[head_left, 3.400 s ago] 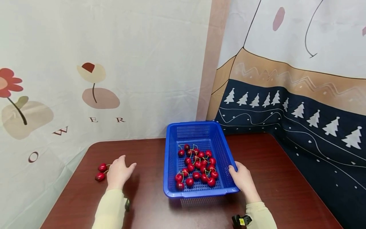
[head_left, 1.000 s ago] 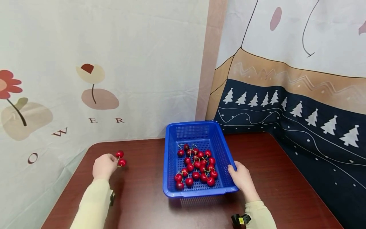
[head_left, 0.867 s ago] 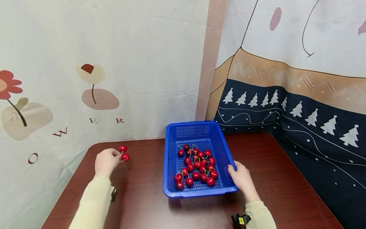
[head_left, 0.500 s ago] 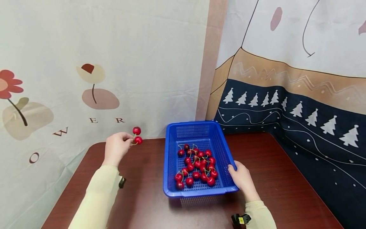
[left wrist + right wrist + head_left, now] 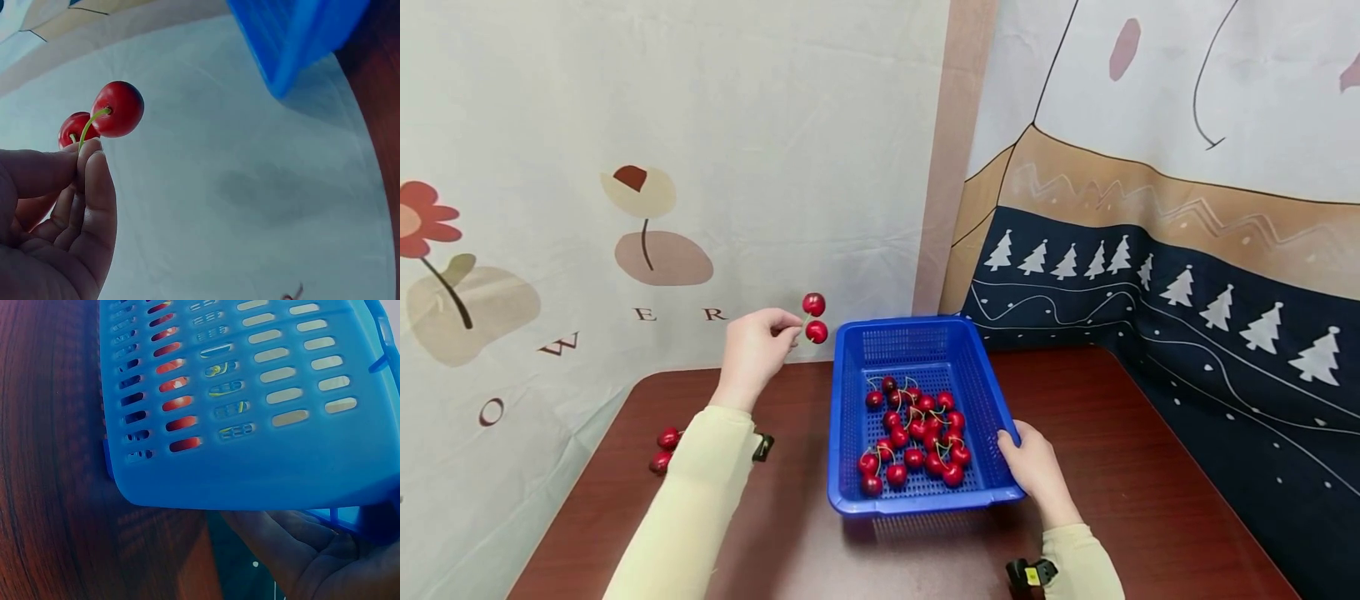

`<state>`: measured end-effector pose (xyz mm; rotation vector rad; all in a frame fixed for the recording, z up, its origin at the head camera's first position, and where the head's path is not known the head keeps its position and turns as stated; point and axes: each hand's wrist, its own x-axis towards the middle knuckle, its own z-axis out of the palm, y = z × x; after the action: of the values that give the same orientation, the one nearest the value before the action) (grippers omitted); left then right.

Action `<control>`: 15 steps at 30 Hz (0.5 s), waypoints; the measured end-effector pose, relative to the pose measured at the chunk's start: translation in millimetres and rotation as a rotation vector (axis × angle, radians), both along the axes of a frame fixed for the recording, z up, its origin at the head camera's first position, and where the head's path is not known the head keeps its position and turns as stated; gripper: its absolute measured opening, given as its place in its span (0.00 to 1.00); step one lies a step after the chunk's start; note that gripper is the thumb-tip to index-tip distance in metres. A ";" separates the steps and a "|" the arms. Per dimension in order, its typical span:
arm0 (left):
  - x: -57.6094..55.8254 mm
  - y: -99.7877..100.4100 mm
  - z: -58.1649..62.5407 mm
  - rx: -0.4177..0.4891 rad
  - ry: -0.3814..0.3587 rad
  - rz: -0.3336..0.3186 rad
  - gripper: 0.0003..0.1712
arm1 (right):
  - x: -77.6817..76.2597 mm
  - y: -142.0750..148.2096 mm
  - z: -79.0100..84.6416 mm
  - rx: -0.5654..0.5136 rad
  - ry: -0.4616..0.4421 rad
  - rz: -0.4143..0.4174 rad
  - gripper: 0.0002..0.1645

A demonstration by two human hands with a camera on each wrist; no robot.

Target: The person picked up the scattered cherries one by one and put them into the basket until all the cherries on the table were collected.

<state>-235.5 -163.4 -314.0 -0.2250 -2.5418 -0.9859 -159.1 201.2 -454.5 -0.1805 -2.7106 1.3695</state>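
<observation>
My left hand [image 5: 756,350] is raised above the back of the table, left of the basket. Its thumb and fingertips pinch the green stems of a pair of red cherries [image 5: 119,109], which stick out past the fingers. The blue plastic basket [image 5: 925,504] holds several cherries [image 5: 917,429] with stems, spread over its floor. At the basket's right front, my right hand [image 5: 1037,467] grips the rim, thumb on the inner side. In the right wrist view the slotted wall [image 5: 312,462] hides part of that hand.
Two more cherries [image 5: 661,462] lie on the left of the brown table [image 5: 1150,500], partly behind the left sleeve [image 5: 692,500]. A pale printed cloth [image 5: 812,167] hangs behind the table, and a dark tree-patterned cloth [image 5: 1225,375] hangs along the right.
My left hand, its fingers spread near the table in the oldest frame, now pinches a cherry pair. It has risen and moved right towards the basket. My right hand and the basket stay put.
</observation>
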 end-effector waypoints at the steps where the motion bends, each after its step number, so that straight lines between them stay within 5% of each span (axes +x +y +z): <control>1: -0.6 4.3 1.6 0.004 0.000 -0.005 0.09 | -0.1 -0.1 0.1 0.001 0.001 0.000 0.22; 15: -12.5 60.4 1.3 0.097 -0.077 -0.089 0.08 | -0.9 -0.5 -0.2 0.012 0.004 -0.002 0.23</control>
<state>-248.0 -103.1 -312.7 -0.2797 -2.5633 -1.1697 -160.0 200.7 -454.7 -0.1793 -2.7140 1.3518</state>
